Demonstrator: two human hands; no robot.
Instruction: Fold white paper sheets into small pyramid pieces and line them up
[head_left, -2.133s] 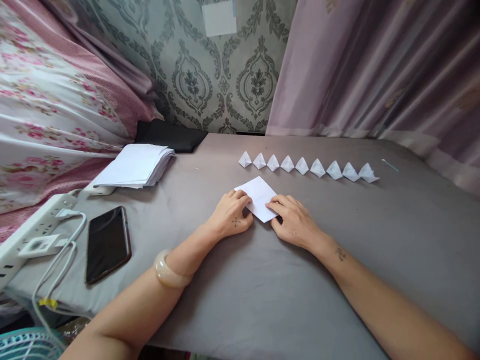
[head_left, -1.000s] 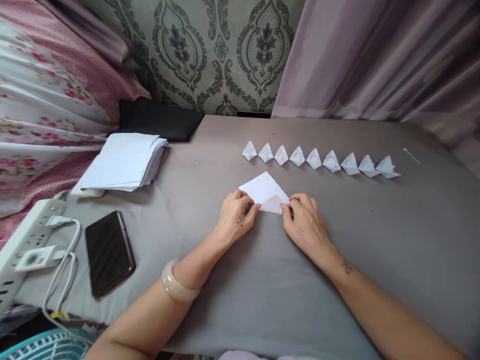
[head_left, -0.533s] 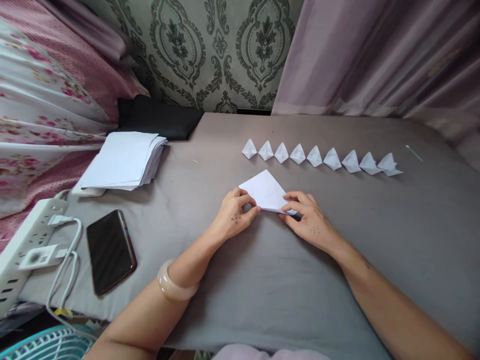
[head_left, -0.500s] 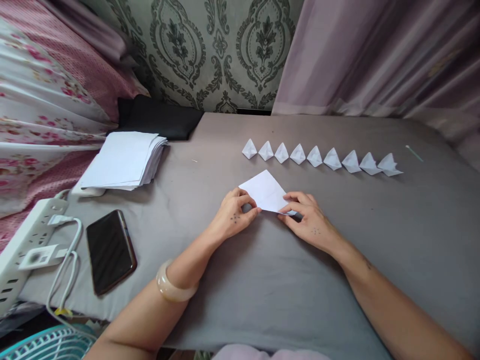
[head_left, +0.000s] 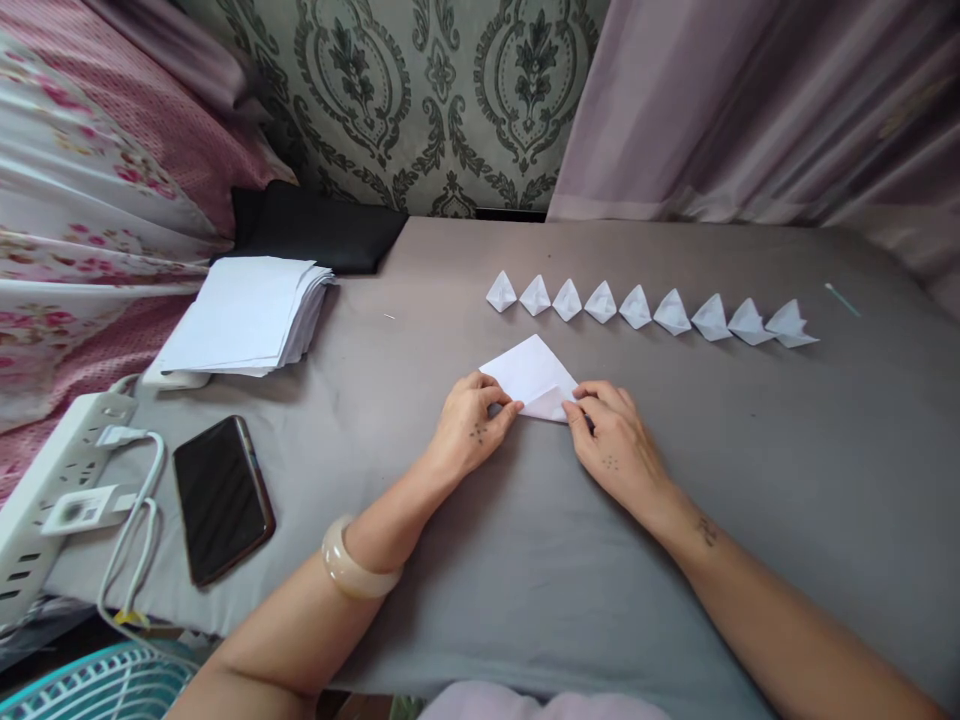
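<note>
A partly folded sheet of white paper (head_left: 530, 368) lies on the grey cloth between my hands, its peak pointing away from me. My left hand (head_left: 474, 418) pinches its left side and lower edge between thumb and fingers. At the right corner, my right hand (head_left: 611, 430) grips the paper, where a small flap is turned up over the front. Beyond it stands a row of several small folded paper boats (head_left: 601, 303), running from the middle toward the right.
At the left, a stack of white paper (head_left: 244, 312) lies beside a black folded item (head_left: 319, 232). Nearer me are a phone (head_left: 223, 500), a power strip (head_left: 56, 490) with cables, and a turquoise fan (head_left: 105, 685). A thin stick (head_left: 843, 300) lies far right.
My right hand has brought the paper's lower right corner up and inward, so a small triangular flap now shows on the front. My left hand keeps its hold on the left side.
</note>
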